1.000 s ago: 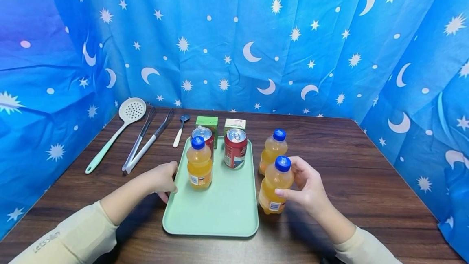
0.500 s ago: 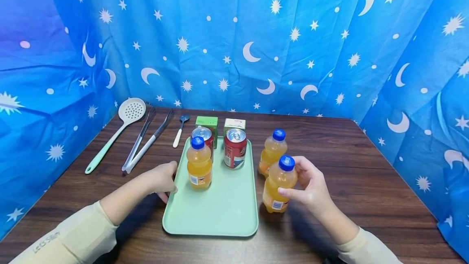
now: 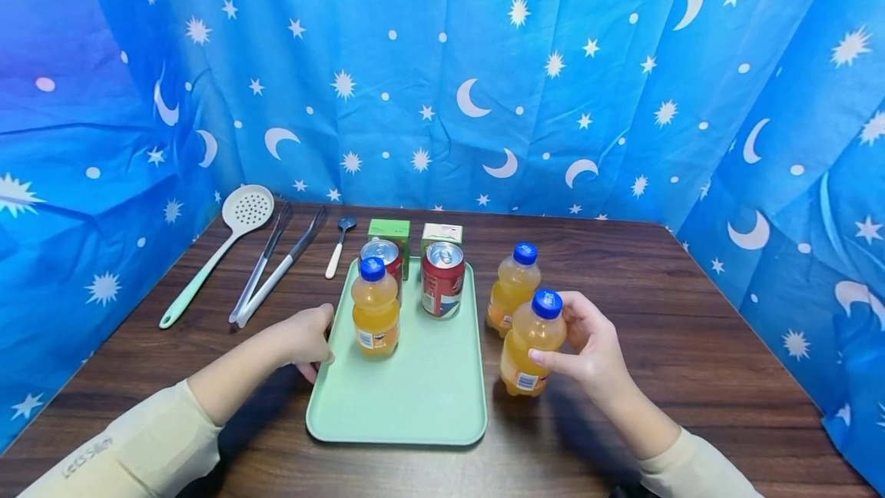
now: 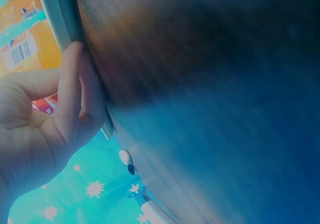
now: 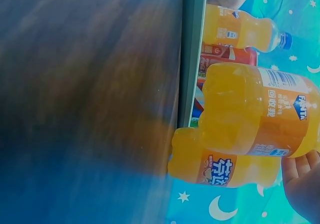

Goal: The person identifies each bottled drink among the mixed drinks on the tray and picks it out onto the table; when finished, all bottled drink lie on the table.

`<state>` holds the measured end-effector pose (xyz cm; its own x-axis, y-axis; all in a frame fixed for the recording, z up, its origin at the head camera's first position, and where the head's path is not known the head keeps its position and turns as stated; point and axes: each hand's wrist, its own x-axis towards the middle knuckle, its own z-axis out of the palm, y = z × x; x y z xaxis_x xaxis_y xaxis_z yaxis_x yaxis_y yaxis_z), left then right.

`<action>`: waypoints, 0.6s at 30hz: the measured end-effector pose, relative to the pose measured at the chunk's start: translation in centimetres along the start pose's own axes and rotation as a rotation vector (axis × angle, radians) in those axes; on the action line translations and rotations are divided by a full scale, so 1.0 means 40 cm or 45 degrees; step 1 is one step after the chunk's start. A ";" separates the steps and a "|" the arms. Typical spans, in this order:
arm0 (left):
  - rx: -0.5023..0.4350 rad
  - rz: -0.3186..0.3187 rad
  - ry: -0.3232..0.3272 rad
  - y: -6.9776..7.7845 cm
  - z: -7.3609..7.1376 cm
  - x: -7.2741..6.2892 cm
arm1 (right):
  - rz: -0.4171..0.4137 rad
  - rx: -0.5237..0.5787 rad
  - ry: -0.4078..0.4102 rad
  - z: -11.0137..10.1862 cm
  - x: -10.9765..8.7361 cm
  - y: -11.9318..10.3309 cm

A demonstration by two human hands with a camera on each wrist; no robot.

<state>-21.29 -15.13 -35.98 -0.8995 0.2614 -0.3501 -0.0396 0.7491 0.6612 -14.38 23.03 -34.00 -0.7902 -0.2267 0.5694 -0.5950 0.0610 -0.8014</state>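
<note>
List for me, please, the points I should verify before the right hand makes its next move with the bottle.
1. Grip: ok. The right hand holds an orange drink bottle by its side.
2. Cap: ok. The blue cap is on.
3. Tray support: ok. The left hand holds the left edge of the green tray.
4. Room on the tray: ok. Its front part shows bare surface.
5. Bottle already on the tray: ok. It stands upright.
6. Clearance from the rear bottle: cannot tell. The two overlap in both the head and right wrist views.
</note>
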 end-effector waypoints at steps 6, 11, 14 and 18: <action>0.003 -0.013 -0.010 0.004 -0.001 -0.002 | 0.013 -0.013 0.011 -0.002 -0.001 0.000; 0.004 -0.013 -0.011 0.005 -0.001 -0.007 | -0.009 -0.012 0.021 -0.005 0.001 0.005; 0.008 -0.010 -0.009 0.005 -0.001 -0.007 | -0.028 -0.024 0.029 -0.007 0.003 0.006; 0.000 -0.016 -0.008 0.007 -0.002 -0.005 | -0.015 -0.036 0.050 -0.011 0.005 0.006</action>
<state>-21.14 -15.01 -35.67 -0.8963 0.2559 -0.3623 -0.0509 0.7521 0.6571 -14.74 23.43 -34.00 -0.7879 -0.1890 0.5861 -0.6079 0.0864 -0.7893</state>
